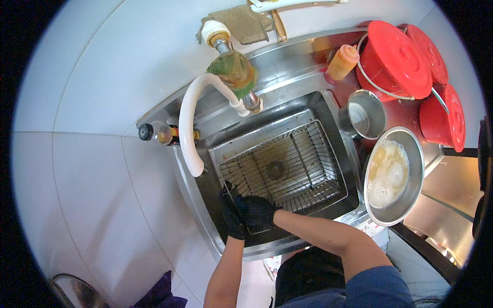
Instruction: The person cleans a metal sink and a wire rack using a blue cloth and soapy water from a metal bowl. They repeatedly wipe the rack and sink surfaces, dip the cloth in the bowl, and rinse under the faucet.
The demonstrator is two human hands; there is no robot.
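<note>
A wire basket (301,161) of thin metal rods sits inside the stainless steel sink (352,200), and the drain (276,169) shows through its bottom. My left hand (232,219), in a black glove, grips the basket's left rim near the front corner. Close against it, my black-gloved right hand (256,211) reaches over the same corner with the back of the hand up. Its fingers are hidden, so whether it holds anything cannot be seen. From the cloth-wrapped tap (233,71), a white curved hose (188,115) hangs over the sink's left side.
Right of the sink stand a steel bowl (416,173) of cloudy, foamy liquid, a metal pot (369,113), an orange squeeze bottle (342,63) and red lidded buckets (400,57). A black-capped bottle (163,133) stands behind the hose. A mesh cloth (246,25) hangs on the tiled wall (104,88).
</note>
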